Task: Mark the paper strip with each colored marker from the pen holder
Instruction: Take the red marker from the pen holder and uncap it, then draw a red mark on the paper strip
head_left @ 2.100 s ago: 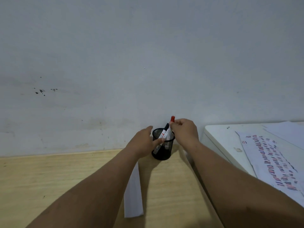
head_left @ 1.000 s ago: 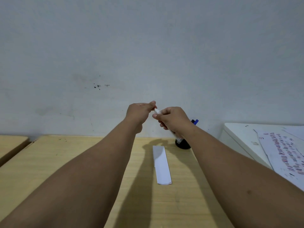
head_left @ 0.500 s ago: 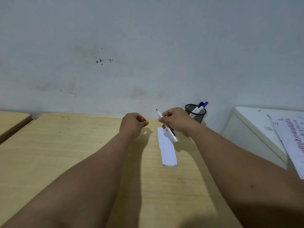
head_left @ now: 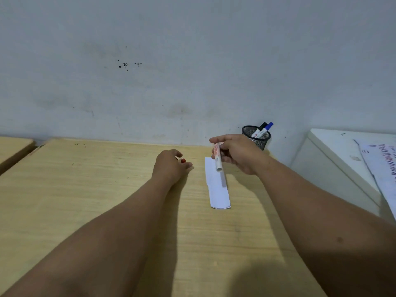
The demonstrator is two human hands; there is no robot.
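Here the right hand [head_left: 237, 153] pinches a white marker [head_left: 218, 157] between the thumb and the fingers, which are curled round the upper part of its barrel. The marker hangs almost upright, with its blunt lower end just above the far part of the paper strip [head_left: 216, 185]; its tip is hidden in the fingers. The strip lies flat on the wooden table [head_left: 85, 189], directly under this grip, and runs from there toward the person. Whether the marker touches the paper I cannot tell.

To the left of the grip, the left hand [head_left: 170, 166] rests low on the table with its fingers curled round a small red cap [head_left: 183, 160], of which only a little shows between the fingertips. It is near the strip but apart from it.

Just behind the right hand, against the wall, stands the black mesh pen holder [head_left: 257, 137]. A blue marker [head_left: 264, 129] and a black marker [head_left: 261, 126] lean in it, caps up.

The table is of light wood with visible grain, and the shadows of both forearms fall on it. The wall [head_left: 192, 61] behind is pale grey, with some dark specks and faint stains. To the right of the grip is a white cabinet [head_left: 334, 159], and on it lies a sheet of paper [head_left: 383, 163] with many short coloured strokes. At the far left, the edge of a second wooden table [head_left: 12, 148] shows.

Both forearms reach forward from the bottom of the view, the right one coming in from the right.
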